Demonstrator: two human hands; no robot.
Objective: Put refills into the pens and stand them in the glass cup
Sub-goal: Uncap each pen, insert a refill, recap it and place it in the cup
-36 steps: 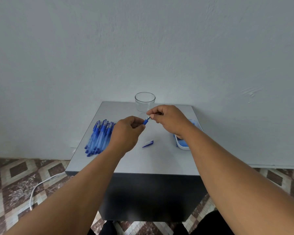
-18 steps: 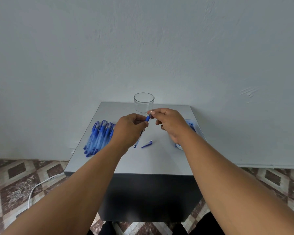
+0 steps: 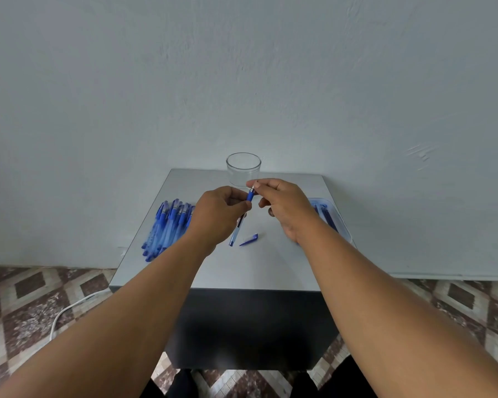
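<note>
My left hand (image 3: 219, 214) grips a blue pen (image 3: 237, 228) by its barrel, tip end tilted up and away from me. My right hand (image 3: 282, 205) pinches the pen's metal tip between thumb and forefinger, just in front of the glass cup (image 3: 243, 169). The cup stands upright at the table's far edge with nothing in it. A loose blue pen cap (image 3: 249, 239) lies on the table below my hands. A heap of several blue pens (image 3: 167, 225) lies at the left.
The small grey table (image 3: 242, 268) stands against a pale wall. A clear plastic tray (image 3: 335, 216) with dark refills sits at the right edge, partly behind my right wrist. A white cable (image 3: 66, 311) runs over the patterned floor tiles at the left.
The pen has swung from lying nearly level between my hands to standing steeply, its lower end now showing below my left hand. Both hands have risen slightly toward the cup.
</note>
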